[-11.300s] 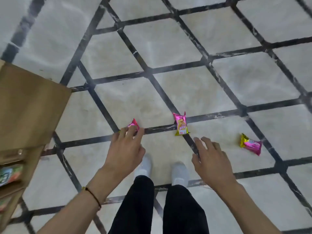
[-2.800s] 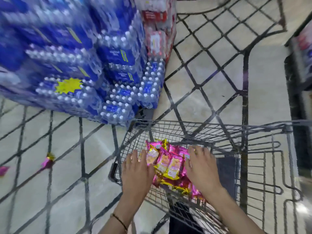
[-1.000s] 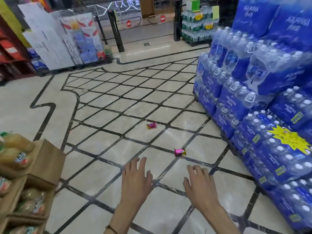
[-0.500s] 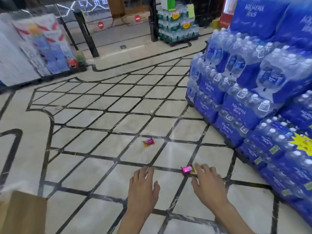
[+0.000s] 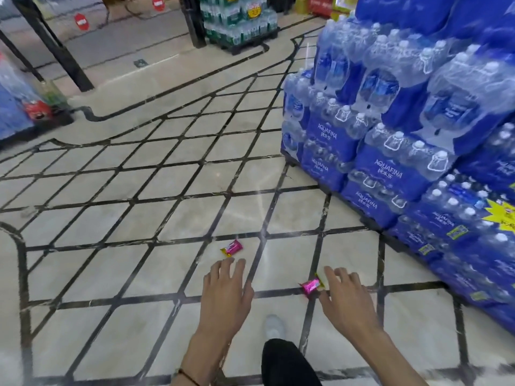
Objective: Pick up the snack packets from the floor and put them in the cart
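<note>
On the floor (image 5: 111, 218): two pink packets, near packet (image 5: 311, 286) across a dark tile line, far packet (image 5: 231, 247) on a pale tile farther ahead, the two well apart.
Left hand (image 5: 225, 296): open, spread, palm down, holding nothing; in line with the far packet, short of it.
Right hand (image 5: 348, 302): open, spread, holding nothing; seen just beside the near packet in this view, contact impossible to tell.
Cart: out of view; drop-off point not to be judged from here.
Water packs (image 5: 390, 168): stacked at the right, near the near packet.
Step in hand: probably reaching down for both packets, one per hand.
Risk — slip: glossy wrappers on polished tile, likely to skate away under a flat press rather than a pinch.
Risk — foot: shoe (image 5: 274, 327) close behind the near packet; possible crushing or kicking on a forward step.
Risk, reach: far packet farther off, so a two-handed grab liable to miss one.
</note>
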`<state>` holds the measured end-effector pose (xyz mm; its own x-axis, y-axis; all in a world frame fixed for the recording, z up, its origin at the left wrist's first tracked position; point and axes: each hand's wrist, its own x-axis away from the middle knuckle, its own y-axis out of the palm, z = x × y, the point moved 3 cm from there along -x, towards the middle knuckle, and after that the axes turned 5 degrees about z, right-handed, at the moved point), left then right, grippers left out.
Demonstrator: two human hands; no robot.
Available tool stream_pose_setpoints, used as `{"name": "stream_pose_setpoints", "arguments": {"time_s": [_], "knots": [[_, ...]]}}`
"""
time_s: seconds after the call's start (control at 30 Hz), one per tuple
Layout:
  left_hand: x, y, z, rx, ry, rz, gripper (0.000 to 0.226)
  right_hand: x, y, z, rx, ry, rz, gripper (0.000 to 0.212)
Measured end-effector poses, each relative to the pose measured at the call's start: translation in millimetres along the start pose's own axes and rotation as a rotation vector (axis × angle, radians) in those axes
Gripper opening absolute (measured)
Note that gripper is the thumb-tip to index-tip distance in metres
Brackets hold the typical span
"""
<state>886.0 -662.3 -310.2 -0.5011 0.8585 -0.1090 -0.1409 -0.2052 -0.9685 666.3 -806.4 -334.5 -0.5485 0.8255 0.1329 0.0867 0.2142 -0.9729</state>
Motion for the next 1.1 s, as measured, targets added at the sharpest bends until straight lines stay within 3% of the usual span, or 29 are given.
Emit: {"name": "stream_pose_setpoints", "arguments": {"time_s": [0.3, 0.47, 0.7, 0.93, 1.1], "knots": [[-130, 3, -76, 0.001, 0.023, -0.108, 0.047, -106, 6, -56, -0.053, 0.131, -0.017, 0.043], [-191, 28, -97, 0.057, 0.162, -0.160, 0.043, -140, 16, -65, -0.051, 0.245, 0.006, 0.034], [-250, 65, -128, 0.033, 0.331, -0.292, 0.046, -163, 49, -83, -0.150, 0.486, 0.000, 0.040], [-282, 168, -166, -0.046, 0.430, -0.447, 0.056, -195, 143, -77, -0.194, 0.578, -0.108, 0.049], [-293, 288, -190, -0.063, 0.466, -0.458, 0.046, -228, 269, -40, -0.236, 0.592, -0.114, 0.050]]}}
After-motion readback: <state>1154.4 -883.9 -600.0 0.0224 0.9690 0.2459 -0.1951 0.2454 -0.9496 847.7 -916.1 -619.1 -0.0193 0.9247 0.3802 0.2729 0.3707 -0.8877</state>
